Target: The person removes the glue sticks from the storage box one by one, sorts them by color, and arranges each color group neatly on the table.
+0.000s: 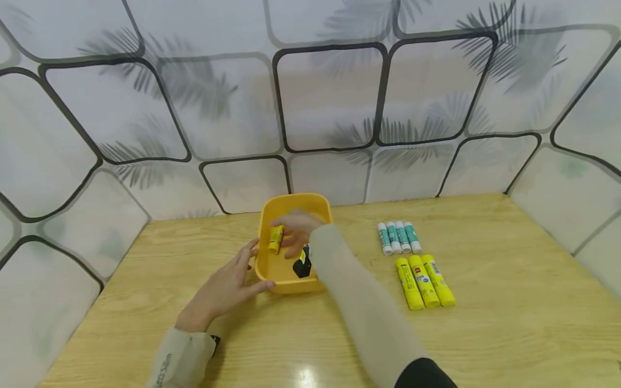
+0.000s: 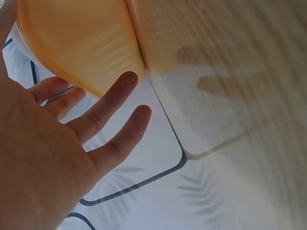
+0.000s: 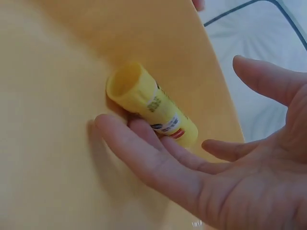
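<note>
My right hand [image 1: 299, 229] is inside a yellow plastic basket [image 1: 290, 288], close beside a yellow glue stick [image 1: 275, 240] that lies at its left side. In the right wrist view the fingers [image 3: 148, 165] extend loosely along the lower side of the glue stick [image 3: 153, 105], with the thumb held away from it. My left hand [image 1: 228, 285], fingers spread, is at the basket's left wall and near corner. From the left wrist view, its fingertips [image 2: 128, 79] overlap the outside of the orange-yellow basket wall [image 2: 91, 43].
Right of the basket, several small white-and-teal glue sticks [image 1: 399, 238] lie in a row. Nearer, three larger yellow glue sticks [image 1: 424, 282] lie side by side. A black piece [image 1: 302, 265] shows beside the right cuff. Patterned cloth walls [image 1: 330, 102] border the wooden table [image 1: 509, 280].
</note>
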### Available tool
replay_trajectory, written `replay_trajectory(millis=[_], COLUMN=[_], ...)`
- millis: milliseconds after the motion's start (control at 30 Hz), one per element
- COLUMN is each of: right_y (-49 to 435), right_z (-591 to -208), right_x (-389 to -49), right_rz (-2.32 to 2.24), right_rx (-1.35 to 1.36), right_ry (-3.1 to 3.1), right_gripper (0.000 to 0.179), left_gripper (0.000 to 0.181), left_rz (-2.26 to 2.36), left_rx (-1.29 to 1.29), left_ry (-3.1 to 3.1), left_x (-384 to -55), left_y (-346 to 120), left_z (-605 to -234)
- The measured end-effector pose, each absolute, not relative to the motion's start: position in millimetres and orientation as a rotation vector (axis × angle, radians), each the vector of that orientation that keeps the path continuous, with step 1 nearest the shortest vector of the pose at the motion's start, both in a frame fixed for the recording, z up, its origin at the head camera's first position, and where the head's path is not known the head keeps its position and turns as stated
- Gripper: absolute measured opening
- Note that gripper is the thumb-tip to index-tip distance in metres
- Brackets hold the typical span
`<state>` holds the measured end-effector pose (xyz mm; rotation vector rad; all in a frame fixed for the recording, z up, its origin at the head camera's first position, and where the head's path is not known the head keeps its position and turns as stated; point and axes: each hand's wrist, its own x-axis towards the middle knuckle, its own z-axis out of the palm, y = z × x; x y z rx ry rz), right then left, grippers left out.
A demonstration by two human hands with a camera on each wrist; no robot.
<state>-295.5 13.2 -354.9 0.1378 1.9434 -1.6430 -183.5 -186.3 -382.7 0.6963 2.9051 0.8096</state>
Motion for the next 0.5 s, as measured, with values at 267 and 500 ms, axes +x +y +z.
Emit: replay_trajectory(millis=[267, 500], right_y=[13.9, 9.4], right_z=[-350.6, -357.6], right_x=[-288.8, -290.9], right_rz=[-1.603, -1.616], right_rx=[0.037, -0.007], right_ry=[2.031, 1.958], right_gripper=[0.070, 0.061], left_gripper=[0.098, 0.098], left_rz=[0.809, 0.782], left_rx=[0.696, 0.697], left_ry=[2.888, 2.917], left_x=[-184.9, -184.1], left_y=[-180.5, -182.0], left_z=[-383.2, -383.3])
